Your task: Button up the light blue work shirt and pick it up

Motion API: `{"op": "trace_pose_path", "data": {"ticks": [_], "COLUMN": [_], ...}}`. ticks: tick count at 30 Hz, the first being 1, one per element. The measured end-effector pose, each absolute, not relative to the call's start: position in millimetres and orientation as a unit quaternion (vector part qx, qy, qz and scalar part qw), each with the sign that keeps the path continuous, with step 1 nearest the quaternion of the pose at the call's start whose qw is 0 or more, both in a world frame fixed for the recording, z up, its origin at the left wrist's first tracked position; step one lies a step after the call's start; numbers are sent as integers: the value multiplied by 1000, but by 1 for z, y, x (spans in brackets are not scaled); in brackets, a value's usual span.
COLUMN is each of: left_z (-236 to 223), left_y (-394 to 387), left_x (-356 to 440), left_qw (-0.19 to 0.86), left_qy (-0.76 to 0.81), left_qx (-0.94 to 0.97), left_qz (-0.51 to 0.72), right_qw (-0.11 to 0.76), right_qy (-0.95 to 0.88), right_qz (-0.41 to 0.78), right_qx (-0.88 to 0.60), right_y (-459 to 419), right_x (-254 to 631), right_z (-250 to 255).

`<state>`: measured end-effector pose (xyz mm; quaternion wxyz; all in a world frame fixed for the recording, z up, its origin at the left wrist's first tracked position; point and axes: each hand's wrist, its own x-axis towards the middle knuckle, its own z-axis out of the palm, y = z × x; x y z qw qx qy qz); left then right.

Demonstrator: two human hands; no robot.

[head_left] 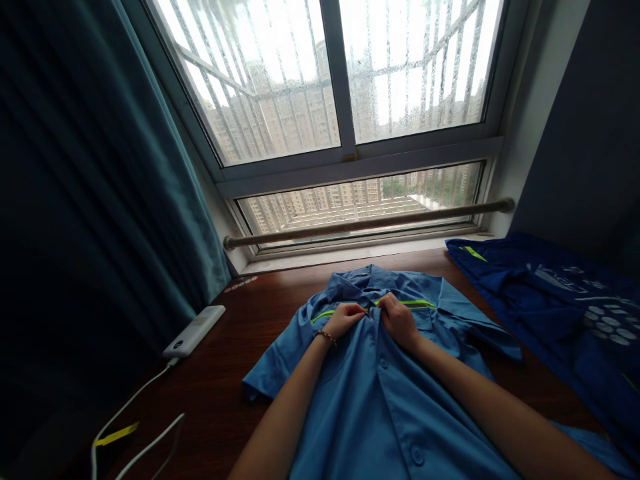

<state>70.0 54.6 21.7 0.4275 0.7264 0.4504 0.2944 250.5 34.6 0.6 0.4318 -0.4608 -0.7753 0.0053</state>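
Note:
A blue short-sleeved shirt (350, 393) with yellow-green chest stripes lies on the dark wooden table (220, 380), its collar pointing toward the window. Both of my hands pinch the front placket at chest height, close together. My left hand (346, 319), with a beaded bracelet at the wrist, grips the left edge of the opening. On the other edge, my right hand (399, 320) has its fingers closed on the fabric just beside the stripe. Lower down the placket, two buttons show fastened or lying flat; I cannot tell which. Whatever sits between my fingertips is hidden.
A white power bank (195, 331) with a white cable (131, 398) lies at the left, near a dark curtain (165, 200). Darker blue printed fabric (560, 300) is spread at the right. Behind the table, a metal rail (370, 225) crosses in front of the window.

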Motion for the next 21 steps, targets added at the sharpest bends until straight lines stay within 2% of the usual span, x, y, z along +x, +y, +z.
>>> {"op": "trace_pose_path", "data": {"ticks": [7,9,11,13,15,18,21], "left_z": [42,50,59,70,79,84,73], "left_y": [41,33,23,14,7,2,5], "left_x": [82,87,95,104,111,116,113], "left_qw": [36,-39,-66,-13,135,337,388], "left_qy": [538,562,574,550,495,429,441], "left_qx": [796,788,780,790,813,811,795], "left_qz": [276,246,242,269,275,211,148], "right_qw": [556,569,572,566,554,534,483], "right_qy": [-657,-645,-647,-657,-667,-669,-696], "right_qz": [73,78,67,54,43,25,-7], "right_qx": [-504,-504,-500,-495,-497,-517,-532], "right_y": [52,52,51,48,45,43,37], "right_x": [271,273,274,273,272,271,268], "right_z": [20,27,32,36,39,43,54]}}
